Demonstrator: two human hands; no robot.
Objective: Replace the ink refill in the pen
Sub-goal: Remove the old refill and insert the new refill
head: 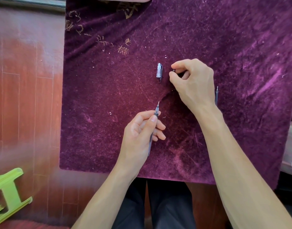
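Observation:
My left hand (140, 131) grips a grey pen barrel (156, 113) with its refill tip pointing up and away from me. My right hand (193, 81) pinches a small dark pen part (173, 71), probably the tip cone, between thumb and forefinger above the cloth. A clear pen cap (159, 72) with a dark clip lies just left of that hand. A loose ink refill (216, 95) lies on the cloth to the right, partly hidden behind my right wrist.
Everything sits on a purple velvet cloth (241, 47) over a table. Red-brown wooden floor (26, 96) runs along the left. A green plastic stool (8, 192) stands at the lower left. My dark trousers show below the table's front edge.

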